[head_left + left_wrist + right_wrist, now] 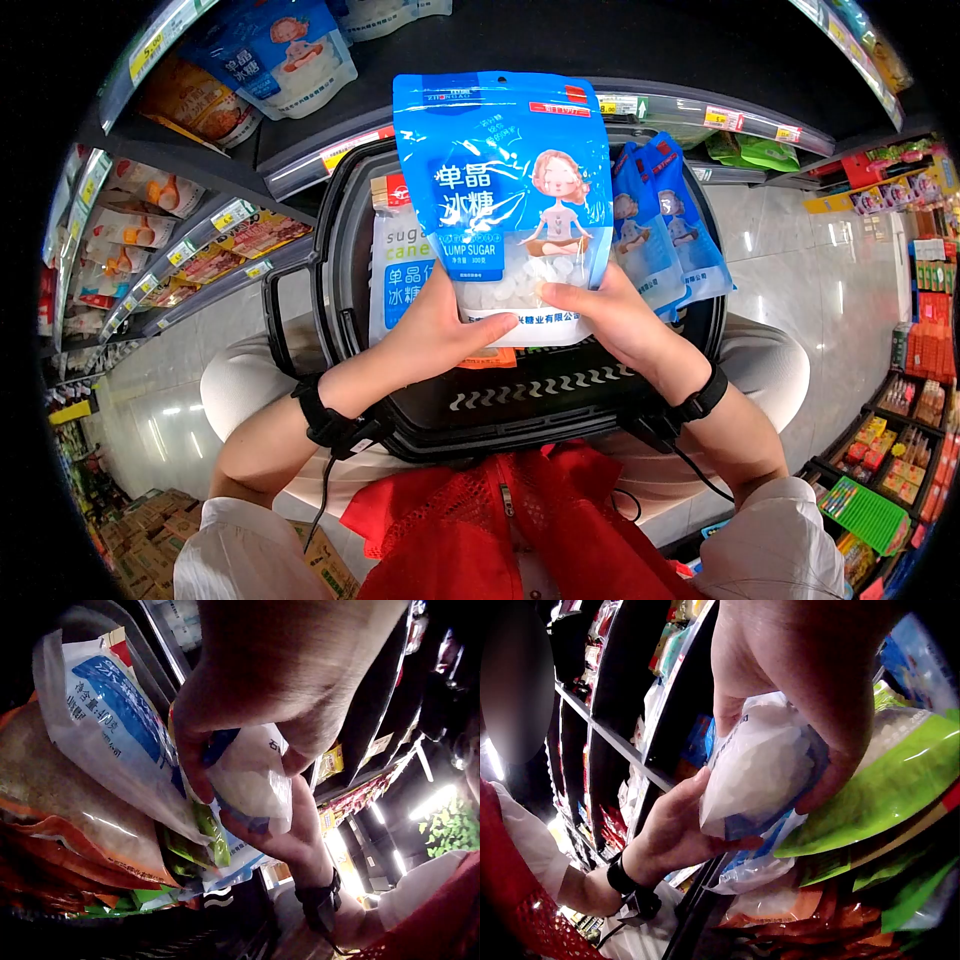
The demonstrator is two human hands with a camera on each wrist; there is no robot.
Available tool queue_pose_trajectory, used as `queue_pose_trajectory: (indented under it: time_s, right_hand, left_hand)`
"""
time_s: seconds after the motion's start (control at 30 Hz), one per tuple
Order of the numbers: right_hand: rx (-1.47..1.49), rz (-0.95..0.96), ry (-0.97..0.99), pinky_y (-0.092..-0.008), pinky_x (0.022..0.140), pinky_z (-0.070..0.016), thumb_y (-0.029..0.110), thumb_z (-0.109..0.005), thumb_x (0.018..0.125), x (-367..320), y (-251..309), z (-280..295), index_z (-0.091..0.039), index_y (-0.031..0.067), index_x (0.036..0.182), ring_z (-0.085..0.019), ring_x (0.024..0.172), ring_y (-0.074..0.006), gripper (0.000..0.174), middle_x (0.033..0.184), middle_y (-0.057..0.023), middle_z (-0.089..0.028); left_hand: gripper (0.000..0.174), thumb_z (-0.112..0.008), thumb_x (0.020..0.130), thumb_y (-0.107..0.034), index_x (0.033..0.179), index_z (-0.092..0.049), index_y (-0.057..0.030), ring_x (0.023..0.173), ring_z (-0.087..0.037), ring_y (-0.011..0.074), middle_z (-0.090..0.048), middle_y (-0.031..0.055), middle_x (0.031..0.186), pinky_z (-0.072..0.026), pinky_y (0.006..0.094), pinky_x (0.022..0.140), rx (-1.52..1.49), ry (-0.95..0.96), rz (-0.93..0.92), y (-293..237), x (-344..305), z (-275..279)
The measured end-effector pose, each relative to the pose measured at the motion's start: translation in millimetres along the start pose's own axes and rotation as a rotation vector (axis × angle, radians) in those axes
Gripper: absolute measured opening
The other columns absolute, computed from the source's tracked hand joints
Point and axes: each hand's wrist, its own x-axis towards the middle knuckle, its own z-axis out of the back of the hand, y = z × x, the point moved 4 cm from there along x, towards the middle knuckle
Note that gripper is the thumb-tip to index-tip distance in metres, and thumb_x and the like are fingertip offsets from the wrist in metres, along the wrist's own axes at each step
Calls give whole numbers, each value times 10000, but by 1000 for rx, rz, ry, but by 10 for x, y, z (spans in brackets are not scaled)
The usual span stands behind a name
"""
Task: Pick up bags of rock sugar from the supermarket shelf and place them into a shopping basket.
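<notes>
Pinched at its bottom edge only, centre frame: lump sugar pouch (505,190), by left hand (440,325) and right hand (615,320). Top-heavy, so could flop forward or slip into the shopping basket (520,400).

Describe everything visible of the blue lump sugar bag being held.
The lump sugar bag is a glossy plastic pouch, blue above, with white Chinese characters, LUMP SUGAR in print, a cartoon figure sitting cross-legged and a red label near the top. A clear window low down shows white crystals. It is upright, front toward the head camera, above a black basket. The left hand and right hand grip its bottom corners, thumbs on the front.
</notes>
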Motion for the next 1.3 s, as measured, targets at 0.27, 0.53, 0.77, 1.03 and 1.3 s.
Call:
queue_pose_trajectory:
  time_s: [0.27,0.53,0.77,1.03,1.3]
  right_hand:
    - [1,6,4,-285,815,-435,156,-641,774,-5,10,-9,-485,23,1142,-540,946,-147,421,1064,-69,-558]
    - [-3,1,2,-284,822,-432,150,-638,774,-1,9,-10,-483,16,1148,-541,949,-147,426,1072,-71,-560]
    - [-1,8,7,-282,823,-432,141,-635,774,-1,7,-9,-484,15,1148,-540,950,-146,422,1070,-70,-561]
    - [-1,7,3,-279,826,-430,134,-628,777,-2,12,-15,-490,21,1151,-539,951,-140,415,1074,-65,-559]
    - [-3,0,7,-280,829,-428,144,-630,778,-3,7,-11,-494,16,1148,-538,954,-144,414,1075,-67,-560]
  left_hand:
    - [710,-656,735,-114,1261,-204,34,1144,-380,234,-367,169,1214,-315,343,966,21,-8,-26,9,-3,4]
    - [710,-655,738,-115,1261,-201,36,1146,-380,231,-369,169,1215,-315,342,966,20,-17,-19,4,-1,0]
    - [719,-654,740,-118,1268,-192,36,1150,-373,230,-359,165,1223,-306,342,972,9,-4,-14,7,-2,-1]
    - [724,-651,741,-113,1270,-181,37,1151,-369,231,-353,168,1226,-305,341,972,0,5,0,8,1,-2]
    - [726,-650,743,-126,1268,-179,45,1152,-370,242,-353,177,1224,-304,346,972,29,12,-11,49,5,6]
